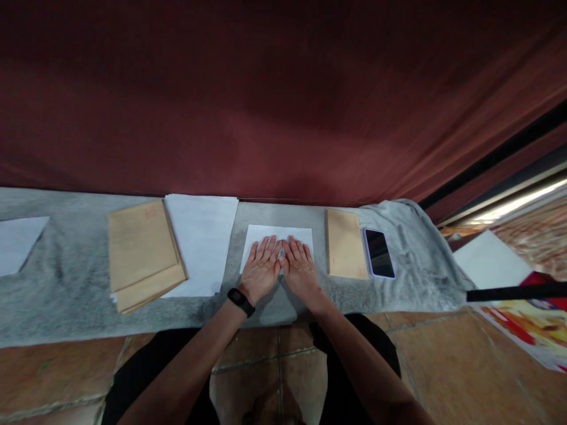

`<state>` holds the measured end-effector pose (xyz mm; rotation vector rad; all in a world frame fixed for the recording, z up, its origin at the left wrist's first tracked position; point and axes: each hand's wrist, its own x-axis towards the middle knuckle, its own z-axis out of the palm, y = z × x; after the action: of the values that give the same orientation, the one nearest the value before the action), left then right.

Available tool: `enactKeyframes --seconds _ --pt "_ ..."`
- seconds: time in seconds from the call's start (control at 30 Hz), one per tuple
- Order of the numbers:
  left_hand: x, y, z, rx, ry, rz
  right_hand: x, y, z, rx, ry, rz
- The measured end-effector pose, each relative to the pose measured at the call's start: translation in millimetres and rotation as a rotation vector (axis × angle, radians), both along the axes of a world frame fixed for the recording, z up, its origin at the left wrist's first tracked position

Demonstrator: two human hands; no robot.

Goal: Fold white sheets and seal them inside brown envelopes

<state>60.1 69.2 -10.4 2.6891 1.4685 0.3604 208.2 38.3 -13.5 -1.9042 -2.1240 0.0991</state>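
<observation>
The left grip (261,273) and right grip (302,273) lie palm down side by side, thumbs close together, each flat with fingers stretched out and clamped on nothing. Directly under both is a white sheet (280,231), its far edge showing just beyond the fingertips. A dark wristband (241,301) sits on the wrist behind the left grip.

Near the right grip, on its outer side, lies a brown envelope (348,245), and just past that a phone (380,254) with a dark screen. Outward from the left grip comes a stack of white paper (201,242), its near side partly covered by brown envelopes (140,245); well beyond them is another white sheet. Everything rests on the grey cloth-covered bench (419,254). Past the grips' fingertips rises a dark red surface (274,118).
</observation>
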Motion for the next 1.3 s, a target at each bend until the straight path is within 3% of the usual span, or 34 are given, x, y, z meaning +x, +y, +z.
enactKeyframes --seconds 0.3,0.73,1.3 --pt "-1 4 0.5 -0.012 -0.009 0.031 10 6 -8.3 0.039 -0.037 -0.091" --pt "-7 16 -1.6 -0.002 0.001 0.234 22 7 -17.6 0.145 -0.049 -0.160" --pt "-8 15 -5.3 0.032 -0.039 0.268 25 3 -16.8 0.168 -0.024 -0.223"
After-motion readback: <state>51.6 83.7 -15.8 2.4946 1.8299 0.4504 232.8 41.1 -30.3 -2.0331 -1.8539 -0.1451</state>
